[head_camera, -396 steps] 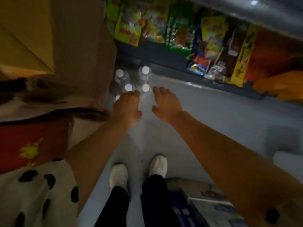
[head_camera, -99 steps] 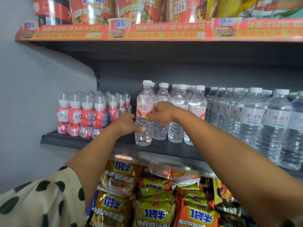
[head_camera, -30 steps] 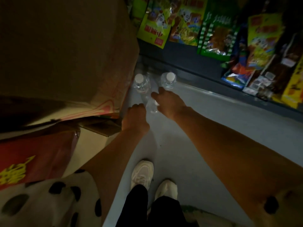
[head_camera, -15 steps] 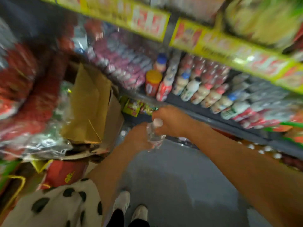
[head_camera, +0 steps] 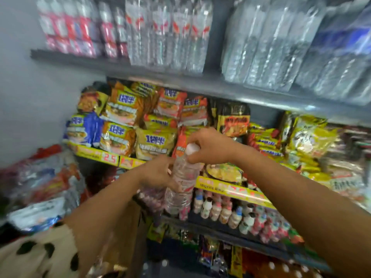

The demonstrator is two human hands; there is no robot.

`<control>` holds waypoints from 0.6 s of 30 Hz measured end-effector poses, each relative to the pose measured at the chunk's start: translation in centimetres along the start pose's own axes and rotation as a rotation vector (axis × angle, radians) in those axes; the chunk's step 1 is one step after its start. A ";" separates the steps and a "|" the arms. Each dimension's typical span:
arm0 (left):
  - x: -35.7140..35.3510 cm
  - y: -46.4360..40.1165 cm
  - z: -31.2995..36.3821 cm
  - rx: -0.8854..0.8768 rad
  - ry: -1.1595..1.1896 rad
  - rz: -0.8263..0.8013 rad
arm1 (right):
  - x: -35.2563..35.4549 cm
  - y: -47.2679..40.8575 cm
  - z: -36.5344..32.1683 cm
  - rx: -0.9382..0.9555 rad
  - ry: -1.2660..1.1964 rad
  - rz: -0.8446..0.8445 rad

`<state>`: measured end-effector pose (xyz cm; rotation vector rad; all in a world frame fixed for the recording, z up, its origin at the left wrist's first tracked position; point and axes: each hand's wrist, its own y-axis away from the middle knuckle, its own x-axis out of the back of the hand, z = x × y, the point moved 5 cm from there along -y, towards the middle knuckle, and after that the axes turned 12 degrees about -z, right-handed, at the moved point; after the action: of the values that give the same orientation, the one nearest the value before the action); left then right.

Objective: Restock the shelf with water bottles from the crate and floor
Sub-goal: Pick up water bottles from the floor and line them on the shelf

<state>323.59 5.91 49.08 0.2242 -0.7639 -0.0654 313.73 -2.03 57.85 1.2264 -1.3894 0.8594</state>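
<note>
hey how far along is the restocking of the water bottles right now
Partly done, by the look of it. The upper shelf already carries rows of clear water bottles, though the view is blurred. In hand: one water bottle, gripped at the neck by the right hand and around the body by the left hand, below that shelf. Left: placing it there. Crate and floor stock cannot be seen.
</note>
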 end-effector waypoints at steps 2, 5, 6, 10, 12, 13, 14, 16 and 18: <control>3.2 2.0 3.3 -0.020 -0.059 -0.007 | 4.3 0.5 -1.7 0.013 0.029 0.064; 8.1 4.4 6.5 -0.078 -0.099 0.029 | 10.8 0.4 -4.5 0.034 0.023 0.141; 9.8 5.2 7.3 -0.099 -0.074 0.039 | 13.0 0.3 -5.3 0.035 0.012 0.159; 16.1 7.2 9.9 -0.140 0.014 0.096 | 20.2 -1.1 -7.4 0.000 -0.001 0.187; 19.0 7.5 10.8 -0.162 0.012 0.153 | 23.2 -1.9 -8.0 -0.024 0.012 0.223; 20.4 7.5 11.1 -0.177 0.008 0.184 | 24.6 -2.5 -8.3 -0.031 0.019 0.245; 21.7 7.5 11.3 -0.191 0.007 0.212 | 25.8 -3.1 -8.5 -0.034 0.018 0.263; 24.3 7.2 11.8 -0.224 0.006 0.257 | 28.3 -4.7 -8.6 -0.045 0.009 0.290; 27.0 6.3 12.0 -0.259 0.016 0.308 | 30.7 -6.4 -8.4 -0.083 0.021 0.325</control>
<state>334.65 6.15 77.18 -0.1401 -0.7588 0.1282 324.09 -2.15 88.60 0.9392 -1.6174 1.0225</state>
